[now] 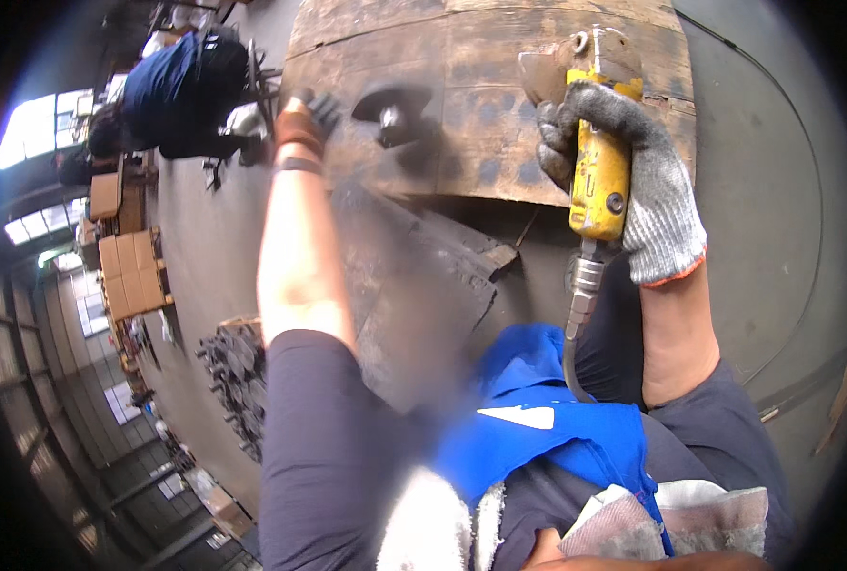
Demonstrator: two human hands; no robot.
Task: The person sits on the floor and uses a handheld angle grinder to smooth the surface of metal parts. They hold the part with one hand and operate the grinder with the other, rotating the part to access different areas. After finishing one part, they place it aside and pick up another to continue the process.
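My right hand (623,143), in a grey knit glove with an orange hem, is wrapped round the yellow body of an air grinder (597,186). The grinder's worn metal head and guard point away from me over the wooden table (490,57). A metal coupling and hose (583,295) run from its near end toward my lap. My left hand (306,122), in a dark-fingered glove with a brown cuff, is at the table's left edge; its fingers are blurred. Right of it on the table is a dark, rounded metal part (392,107), also blurred, apart from both hands.
Dark flat slabs (423,257) lie below the table's near edge. A heap of dark metal parts (233,376) is on the floor at left. Another person (185,90) in dark blue bends at the far left, near cardboard boxes (130,273). A thin cable (809,143) curves across the floor at right.
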